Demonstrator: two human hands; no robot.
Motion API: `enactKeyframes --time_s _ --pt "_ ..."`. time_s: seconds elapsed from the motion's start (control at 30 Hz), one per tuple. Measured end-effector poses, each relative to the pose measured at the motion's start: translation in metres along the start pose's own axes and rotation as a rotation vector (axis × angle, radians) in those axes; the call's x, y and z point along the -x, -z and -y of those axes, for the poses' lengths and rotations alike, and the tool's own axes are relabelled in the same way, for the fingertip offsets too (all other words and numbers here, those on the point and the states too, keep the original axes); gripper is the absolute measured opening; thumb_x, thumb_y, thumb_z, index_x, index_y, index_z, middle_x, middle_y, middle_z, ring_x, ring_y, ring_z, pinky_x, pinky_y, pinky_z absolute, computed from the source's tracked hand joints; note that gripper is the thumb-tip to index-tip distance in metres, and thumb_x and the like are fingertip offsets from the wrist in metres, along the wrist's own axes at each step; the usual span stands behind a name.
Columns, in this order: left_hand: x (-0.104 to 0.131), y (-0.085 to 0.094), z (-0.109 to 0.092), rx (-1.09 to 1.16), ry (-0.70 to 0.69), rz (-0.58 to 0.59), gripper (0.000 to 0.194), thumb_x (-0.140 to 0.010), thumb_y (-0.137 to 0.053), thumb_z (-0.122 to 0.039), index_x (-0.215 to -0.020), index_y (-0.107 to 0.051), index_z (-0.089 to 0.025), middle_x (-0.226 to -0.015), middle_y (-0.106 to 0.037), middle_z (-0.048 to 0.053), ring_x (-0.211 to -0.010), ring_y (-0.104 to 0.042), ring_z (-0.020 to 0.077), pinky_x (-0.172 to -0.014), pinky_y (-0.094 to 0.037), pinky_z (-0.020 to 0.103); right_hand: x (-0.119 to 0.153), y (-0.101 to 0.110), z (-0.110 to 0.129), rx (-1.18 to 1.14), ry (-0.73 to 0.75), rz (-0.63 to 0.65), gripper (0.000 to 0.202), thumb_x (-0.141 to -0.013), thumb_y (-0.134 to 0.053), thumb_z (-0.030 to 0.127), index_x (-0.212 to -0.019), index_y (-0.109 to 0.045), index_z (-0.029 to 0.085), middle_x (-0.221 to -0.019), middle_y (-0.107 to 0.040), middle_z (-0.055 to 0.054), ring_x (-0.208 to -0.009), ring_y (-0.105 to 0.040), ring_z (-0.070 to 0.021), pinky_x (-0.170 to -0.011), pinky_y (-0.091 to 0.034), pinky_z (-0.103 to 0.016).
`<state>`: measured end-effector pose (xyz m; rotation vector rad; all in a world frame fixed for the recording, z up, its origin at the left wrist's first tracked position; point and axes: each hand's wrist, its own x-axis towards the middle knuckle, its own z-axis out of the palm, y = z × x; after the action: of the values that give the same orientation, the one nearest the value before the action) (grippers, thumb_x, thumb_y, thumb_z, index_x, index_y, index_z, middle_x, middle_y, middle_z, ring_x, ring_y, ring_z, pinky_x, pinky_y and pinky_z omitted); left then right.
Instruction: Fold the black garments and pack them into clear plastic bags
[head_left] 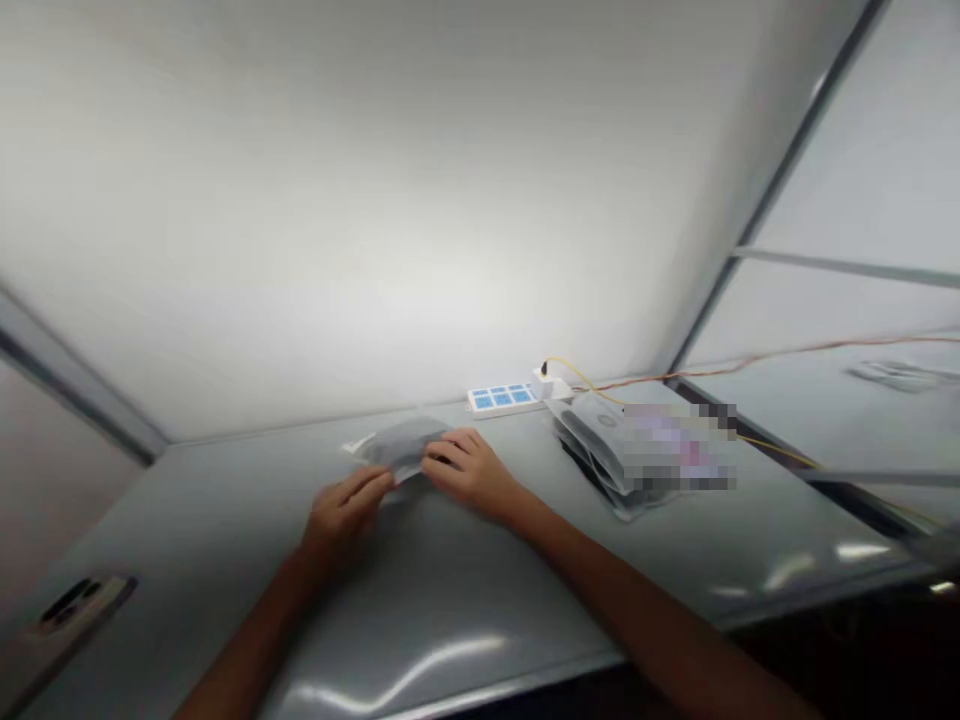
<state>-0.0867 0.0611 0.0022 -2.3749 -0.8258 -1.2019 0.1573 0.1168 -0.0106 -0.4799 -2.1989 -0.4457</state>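
Note:
A clear plastic bag (405, 440) with something grey inside lies on the table, towards the wall. My left hand (349, 505) pinches its near left edge, fingers closed on the plastic. On the right side of the same bag, my right hand (469, 468) has its fingers bent and closed on the edge. The grey content is blurred, so I cannot make out its kind. Both forearms reach in from the front edge of the table.
A white power strip (501, 398) with a plugged-in adapter (541, 384) and yellow cable sits by the wall. Several stacked plastic bags (600, 440) lie right, partly pixelated. A phone (75, 620) is at the left front. Metal frame bars (780, 150) flank the grey table (480, 590).

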Motion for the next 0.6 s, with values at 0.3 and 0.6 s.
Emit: enactKeyframes --time_s 0.3,0.6 --pt "0.002 0.000 0.008 0.020 0.054 -0.088 0.027 -0.097 -0.051 -0.003 -0.108 -0.067 -0.021 -0.096 -0.072 0.006 -0.083 -0.070 0.0124 -0.072 -0.055 0.020 0.009 0.005 -0.030 0.066 -0.004 0.085 0.017 -0.093 -0.066 0.015 -0.108 -0.069 0.022 -0.110 -0.072 -0.008 -0.108 -0.056 -0.0255 -0.093 -0.046 -0.041" --pt "-0.005 -0.003 0.001 0.074 0.156 -0.045 0.011 -0.098 -0.057 -0.012 -0.102 -0.063 -0.020 -0.092 -0.069 0.005 -0.085 -0.069 0.0148 -0.078 -0.057 0.025 0.013 0.000 -0.026 -0.035 -0.051 0.126 0.010 -0.098 -0.061 0.020 -0.103 -0.069 0.018 -0.105 -0.072 -0.009 -0.100 -0.060 -0.0212 -0.088 -0.048 -0.036"
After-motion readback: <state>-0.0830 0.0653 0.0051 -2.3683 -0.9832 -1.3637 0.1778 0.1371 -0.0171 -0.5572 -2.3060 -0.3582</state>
